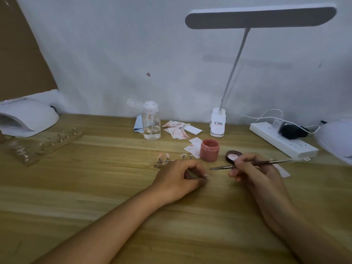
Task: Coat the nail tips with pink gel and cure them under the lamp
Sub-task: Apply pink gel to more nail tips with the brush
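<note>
Our left grip, mid-surface, pinches a small pale nail tip. Our right grip pinches the slim brush, its flat bristles near the tip. We judge a wobble could smear sticky gel onto skin or the grainy wooden surface, or knock the open round pink jar behind. The white domed curing lamp sits at the far left corner.

Wooden table against white wall. Brown board leaning far left. White desk lamp on bendy neck, base at table's back edge. Clear pump bottle left of it, blue cloth behind bottle, pink-stained paper squares scattered between. White power strip at right, black plug seated in it
</note>
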{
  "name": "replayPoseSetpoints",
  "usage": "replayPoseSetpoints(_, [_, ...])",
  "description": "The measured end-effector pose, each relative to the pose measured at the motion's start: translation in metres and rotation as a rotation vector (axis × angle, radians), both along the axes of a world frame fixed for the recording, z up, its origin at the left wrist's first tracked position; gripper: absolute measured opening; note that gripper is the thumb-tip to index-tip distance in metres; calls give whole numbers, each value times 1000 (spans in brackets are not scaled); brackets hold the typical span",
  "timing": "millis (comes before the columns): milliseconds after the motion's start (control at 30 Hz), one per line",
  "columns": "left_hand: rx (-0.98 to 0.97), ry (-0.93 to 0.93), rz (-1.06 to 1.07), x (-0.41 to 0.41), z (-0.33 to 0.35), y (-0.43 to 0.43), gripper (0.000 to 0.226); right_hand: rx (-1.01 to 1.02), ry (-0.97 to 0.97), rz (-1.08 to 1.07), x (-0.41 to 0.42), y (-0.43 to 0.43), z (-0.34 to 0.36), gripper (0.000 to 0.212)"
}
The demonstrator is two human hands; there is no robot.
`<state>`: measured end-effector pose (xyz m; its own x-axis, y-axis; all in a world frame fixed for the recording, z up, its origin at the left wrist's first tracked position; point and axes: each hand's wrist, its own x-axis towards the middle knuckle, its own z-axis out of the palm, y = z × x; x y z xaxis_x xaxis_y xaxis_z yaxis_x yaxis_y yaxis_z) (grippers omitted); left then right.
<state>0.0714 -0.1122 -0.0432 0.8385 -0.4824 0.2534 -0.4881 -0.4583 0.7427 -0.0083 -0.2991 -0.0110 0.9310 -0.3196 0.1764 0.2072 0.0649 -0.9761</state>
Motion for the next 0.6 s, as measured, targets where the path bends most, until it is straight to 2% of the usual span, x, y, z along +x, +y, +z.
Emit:
replayPoseSetpoints(67, [-5, 0, -3, 0, 1, 0, 18, -16, -21, 5, -1, 3, 0, 3])
replayPoseSetpoints(233, [-15, 14, -6, 1, 1, 0, 21, -112, -31, 48, 0, 5, -4, 15])
replayPoseSetpoints(367, [-41, 38, -13, 2, 1, 0, 20, -179, -38, 77, 1, 6, -5, 16])
replayPoseSetpoints(600, [-38, 37, -16, 1, 1, 0, 21, -177, -42, 43, 1, 6, -7, 13])
